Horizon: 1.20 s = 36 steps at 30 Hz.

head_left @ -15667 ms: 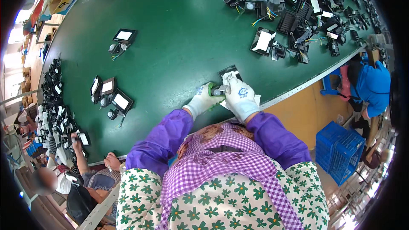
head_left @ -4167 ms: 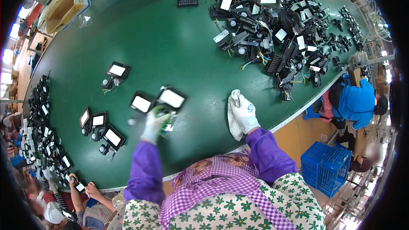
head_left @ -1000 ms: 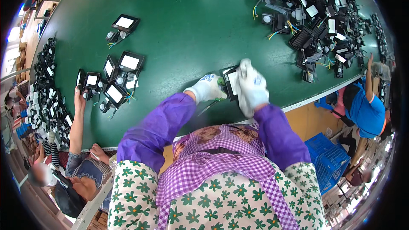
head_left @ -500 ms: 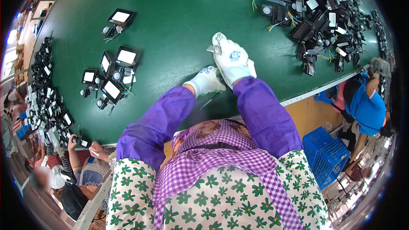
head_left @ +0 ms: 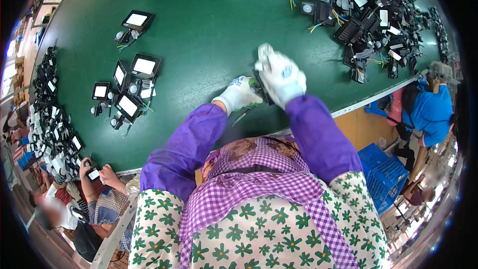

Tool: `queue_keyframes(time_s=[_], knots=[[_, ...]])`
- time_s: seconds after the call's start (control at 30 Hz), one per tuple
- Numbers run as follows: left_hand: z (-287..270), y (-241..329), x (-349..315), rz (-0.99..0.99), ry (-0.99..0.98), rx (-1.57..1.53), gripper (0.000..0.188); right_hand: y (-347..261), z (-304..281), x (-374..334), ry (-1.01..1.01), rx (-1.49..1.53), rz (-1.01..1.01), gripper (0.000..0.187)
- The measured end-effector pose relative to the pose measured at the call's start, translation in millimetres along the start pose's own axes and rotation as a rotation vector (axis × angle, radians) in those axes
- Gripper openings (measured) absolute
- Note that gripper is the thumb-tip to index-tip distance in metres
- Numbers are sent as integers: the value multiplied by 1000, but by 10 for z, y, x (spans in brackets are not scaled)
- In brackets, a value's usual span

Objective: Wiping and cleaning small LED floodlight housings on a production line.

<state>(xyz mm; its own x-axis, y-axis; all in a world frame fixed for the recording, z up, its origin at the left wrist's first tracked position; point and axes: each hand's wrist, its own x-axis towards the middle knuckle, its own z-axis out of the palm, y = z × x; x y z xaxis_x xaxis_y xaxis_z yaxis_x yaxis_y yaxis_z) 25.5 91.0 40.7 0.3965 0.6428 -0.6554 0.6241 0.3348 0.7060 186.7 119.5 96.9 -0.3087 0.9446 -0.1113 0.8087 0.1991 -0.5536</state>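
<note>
In a white glove with green on the fingers, my left hand [head_left: 240,93] is closed around the near left side of a black floodlight [head_left: 264,90]. Only a dark edge of that lamp shows between my hands. A thin dark cable [head_left: 242,116] sticks out below the left glove, over the green table. My right hand [head_left: 282,74], also gloved in white, is just above and right of the lamp. Its fingers are drawn together and slightly blurred, and whatever they pinch is hidden.
Several black floodlights with sensors [head_left: 129,104] and coloured wires lie on the green table [head_left: 199,30] to the left. A large heap of lamps [head_left: 366,25] fills the far right. More lamps [head_left: 57,124] line the left edge, where another person's hands [head_left: 94,172] work. A blue crate [head_left: 381,177] stands right.
My right hand has shifted right and slightly nearer, exposing more of the lamp's dark edge. My left hand stays almost in place.
</note>
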Motion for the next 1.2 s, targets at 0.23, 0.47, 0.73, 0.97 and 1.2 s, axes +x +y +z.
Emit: queue_keyframes(time_s=[0.23, 0.47, 0.73, 0.97, 1.2], knots=[[-67, 65, -21, -69, -45, 47, 47, -2, 57, -180, 28, 59, 180, 21], [-26, 21, 48, -85, -40, 109, 48, 146, 226, -252, -179, -113, 111, 22], [-25, 155, 3, 11, -62, 78, 45, 112, -8, 368, -33, -78, -15, 23], [88, -5, 51, -52, -18, -88, 47, 487, 4, 455, -21, -135, 175, 25], [111, 169, -188, -98, 37, -125, 52, 1418, 30, 12, 153, -226, 495, 29]])
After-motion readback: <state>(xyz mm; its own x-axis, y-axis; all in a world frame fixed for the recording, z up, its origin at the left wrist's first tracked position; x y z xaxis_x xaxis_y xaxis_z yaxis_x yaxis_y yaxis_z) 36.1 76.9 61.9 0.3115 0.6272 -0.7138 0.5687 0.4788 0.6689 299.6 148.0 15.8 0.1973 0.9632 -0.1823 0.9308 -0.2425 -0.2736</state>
